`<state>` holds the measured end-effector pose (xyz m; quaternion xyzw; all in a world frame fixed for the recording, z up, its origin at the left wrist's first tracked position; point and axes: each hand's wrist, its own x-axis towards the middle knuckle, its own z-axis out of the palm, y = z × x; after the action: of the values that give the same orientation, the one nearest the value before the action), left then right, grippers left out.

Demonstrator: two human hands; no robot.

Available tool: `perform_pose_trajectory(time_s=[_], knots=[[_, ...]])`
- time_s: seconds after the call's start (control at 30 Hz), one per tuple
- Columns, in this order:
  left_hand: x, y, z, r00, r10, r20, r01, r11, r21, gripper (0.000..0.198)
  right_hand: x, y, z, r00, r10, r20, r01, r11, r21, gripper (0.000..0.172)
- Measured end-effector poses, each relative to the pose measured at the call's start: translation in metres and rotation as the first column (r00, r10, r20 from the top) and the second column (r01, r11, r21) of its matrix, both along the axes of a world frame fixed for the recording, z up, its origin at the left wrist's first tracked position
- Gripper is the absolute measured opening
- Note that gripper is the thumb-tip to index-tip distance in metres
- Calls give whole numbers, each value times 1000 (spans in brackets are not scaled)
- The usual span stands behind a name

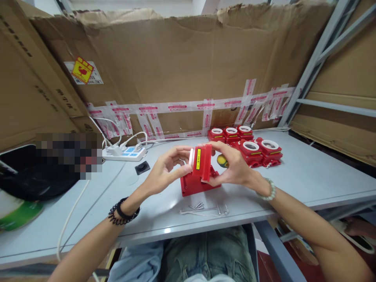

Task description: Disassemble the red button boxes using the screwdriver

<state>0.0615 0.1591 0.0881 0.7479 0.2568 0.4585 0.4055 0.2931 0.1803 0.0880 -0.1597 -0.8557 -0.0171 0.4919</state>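
Note:
My left hand point(170, 168) and my right hand point(232, 162) grip a red housing cover point(205, 162) from opposite sides, tilted on its edge. The cover has a yellow label, and its white ring point(191, 157) faces my left hand. Just below, a red housing base point(195, 186) sits on the table, partly hidden by the cover. Beside my right palm shows a rounded yellow and dark-green end point(222, 160); whether the palm holds it, I cannot tell. Several silver screws point(199, 205) lie on a clear plastic bag point(190, 212) near the front edge.
Several finished-looking red housings point(251, 150) with white rings stand at the back right. A power strip point(125, 153) with plugs and cables lies back left, near a small black square part point(142, 167). A black bag point(44, 176) occupies the left side. Cardboard point(182, 62) walls the back.

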Motion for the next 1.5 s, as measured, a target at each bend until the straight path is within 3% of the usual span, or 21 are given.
perform_pose_trajectory(time_s=[0.2,0.3,0.4,0.57,0.83,0.9,0.97,1.03,1.1,1.2,1.27,1.37,1.5], knots=[[7,1,0,999,48,25,-38,955,-293,39,-2,2,0,996,9,93,-24,986,162,70],[9,0,1,999,31,33,-14,912,-410,41,-3,3,-1,992,-55,113,22,962,272,65],[11,-2,1,999,6,54,21,877,-480,42,-3,1,-2,986,-136,102,94,935,341,58],[11,-2,-1,999,-26,36,43,792,-609,43,-3,0,-3,973,-172,152,88,891,446,51],[8,2,-3,989,-148,-20,92,710,-698,54,-6,1,-6,960,-209,186,95,868,487,46],[7,2,-5,983,-159,-92,55,735,-676,60,-5,2,-6,957,-215,194,99,872,479,46],[7,1,-5,987,-63,-151,-37,816,-577,63,-4,3,-6,960,-212,182,112,888,445,48],[6,-1,-5,987,99,-125,-141,911,-388,57,-3,4,-5,967,-208,145,138,912,386,52],[5,-5,-5,981,182,-60,-189,971,-147,47,-1,5,-5,975,-196,107,153,937,315,59],[3,-7,-5,985,152,-80,-138,978,159,44,2,8,-5,986,-148,75,129,967,221,69],[2,-7,-5,984,136,-113,-101,957,270,44,2,9,-6,990,-130,63,116,975,191,73],[2,-5,-7,981,157,-115,-117,947,298,42,2,9,-6,989,-133,59,120,975,189,73],[4,-5,-7,985,154,-73,-143,980,138,37,0,7,-6,980,-176,89,146,952,270,66]])
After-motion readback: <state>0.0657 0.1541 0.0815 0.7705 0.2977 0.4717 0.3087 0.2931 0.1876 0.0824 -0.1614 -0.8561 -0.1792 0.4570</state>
